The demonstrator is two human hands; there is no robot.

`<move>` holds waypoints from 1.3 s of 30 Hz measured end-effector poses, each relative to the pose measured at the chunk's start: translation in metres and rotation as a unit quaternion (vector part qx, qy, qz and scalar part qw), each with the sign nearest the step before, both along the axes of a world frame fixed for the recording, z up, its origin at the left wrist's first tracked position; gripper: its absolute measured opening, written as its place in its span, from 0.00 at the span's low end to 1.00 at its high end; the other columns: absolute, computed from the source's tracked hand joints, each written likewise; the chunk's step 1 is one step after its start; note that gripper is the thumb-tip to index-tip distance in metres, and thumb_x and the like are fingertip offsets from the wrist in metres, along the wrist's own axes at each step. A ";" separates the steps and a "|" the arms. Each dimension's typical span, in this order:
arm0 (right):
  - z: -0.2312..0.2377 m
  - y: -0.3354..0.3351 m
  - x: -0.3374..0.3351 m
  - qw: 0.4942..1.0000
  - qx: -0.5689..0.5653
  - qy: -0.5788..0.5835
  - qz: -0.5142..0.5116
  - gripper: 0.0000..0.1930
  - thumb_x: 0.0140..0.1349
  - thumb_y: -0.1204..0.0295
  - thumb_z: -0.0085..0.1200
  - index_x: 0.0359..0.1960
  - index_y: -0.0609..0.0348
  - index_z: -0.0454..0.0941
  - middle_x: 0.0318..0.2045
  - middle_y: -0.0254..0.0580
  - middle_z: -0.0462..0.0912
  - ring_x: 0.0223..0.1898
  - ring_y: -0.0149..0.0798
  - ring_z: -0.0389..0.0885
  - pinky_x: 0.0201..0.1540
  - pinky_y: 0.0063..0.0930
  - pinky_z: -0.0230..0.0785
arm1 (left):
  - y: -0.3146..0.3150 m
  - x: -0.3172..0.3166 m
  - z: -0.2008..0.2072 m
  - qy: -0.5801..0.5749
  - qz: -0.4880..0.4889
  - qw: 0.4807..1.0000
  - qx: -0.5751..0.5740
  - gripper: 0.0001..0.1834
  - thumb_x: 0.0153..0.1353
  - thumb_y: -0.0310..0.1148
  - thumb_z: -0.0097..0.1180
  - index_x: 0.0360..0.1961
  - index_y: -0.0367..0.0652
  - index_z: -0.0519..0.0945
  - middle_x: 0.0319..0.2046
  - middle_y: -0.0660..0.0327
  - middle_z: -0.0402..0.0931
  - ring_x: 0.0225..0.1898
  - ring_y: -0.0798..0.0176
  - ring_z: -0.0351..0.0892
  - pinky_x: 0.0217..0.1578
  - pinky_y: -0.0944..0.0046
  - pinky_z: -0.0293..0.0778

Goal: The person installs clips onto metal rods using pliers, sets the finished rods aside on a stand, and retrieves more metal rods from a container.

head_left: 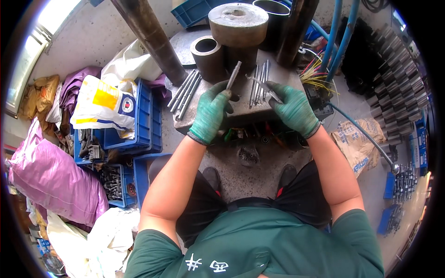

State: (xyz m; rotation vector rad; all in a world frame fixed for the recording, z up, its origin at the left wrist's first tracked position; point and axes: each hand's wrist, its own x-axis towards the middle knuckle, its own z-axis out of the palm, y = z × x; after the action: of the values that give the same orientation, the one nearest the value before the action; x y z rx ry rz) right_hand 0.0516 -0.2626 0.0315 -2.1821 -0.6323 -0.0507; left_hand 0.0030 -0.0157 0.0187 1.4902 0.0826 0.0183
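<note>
At the far left, a plump purple sack (pixel 58 178) lies beside blue crates (pixel 150 123), with a white-and-yellow bag (pixel 104 102) draped over them. Next, on the grey surface (pixel 277 74), a row of loose rods (pixel 189 90) lies slanting near its left edge. The left hand (pixel 210 111), in a green glove, has its fingers closed around the lower end of a metal rod (pixel 234 74), which tilts up in front of a thick metal cylinder (pixel 238 25). A second group of rods (pixel 259 85) lies between the hands. The gloved right hand (pixel 293 107) pinches a slim metal piece (pixel 273 94) between thumb and fingers, above the surface; its exact kind is unclear. Further right, a brown paper sack (pixel 359 143) stands on the floor.
</note>
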 end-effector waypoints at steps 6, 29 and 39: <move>0.016 -0.005 0.003 0.999 0.011 0.042 -0.020 0.25 0.63 0.69 0.63 0.62 0.62 0.81 0.47 0.57 0.89 0.46 0.41 0.88 0.54 0.33 0.77 | 0.001 -0.002 -0.007 -0.023 0.000 0.997 0.078 0.21 0.70 0.28 0.48 0.61 0.37 0.82 0.39 0.62 0.82 0.37 0.69 0.77 0.39 0.69 0.74; 0.025 -0.018 0.002 0.976 -0.132 0.104 0.142 0.26 0.59 0.73 0.61 0.62 0.56 0.81 0.45 0.56 0.89 0.46 0.43 0.89 0.54 0.34 0.77 | 0.014 -0.006 0.006 0.048 -0.139 0.986 0.080 0.21 0.72 0.28 0.52 0.64 0.36 0.79 0.41 0.59 0.83 0.37 0.69 0.82 0.35 0.68 0.82; 0.026 -0.016 -0.002 0.972 -0.136 0.103 0.159 0.24 0.60 0.71 0.61 0.61 0.56 0.82 0.46 0.56 0.88 0.47 0.48 0.89 0.53 0.37 0.78 | 0.007 -0.006 0.004 0.118 -0.146 0.982 0.031 0.24 0.74 0.35 0.54 0.64 0.29 0.75 0.38 0.57 0.82 0.29 0.68 0.83 0.25 0.67 0.83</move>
State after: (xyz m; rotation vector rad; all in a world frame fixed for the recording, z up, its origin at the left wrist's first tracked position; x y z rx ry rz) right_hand 0.0494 -0.2781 0.0578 -2.2769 -0.9021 0.4500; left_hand -0.0029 -0.0088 0.0228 1.5498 0.0546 -0.3960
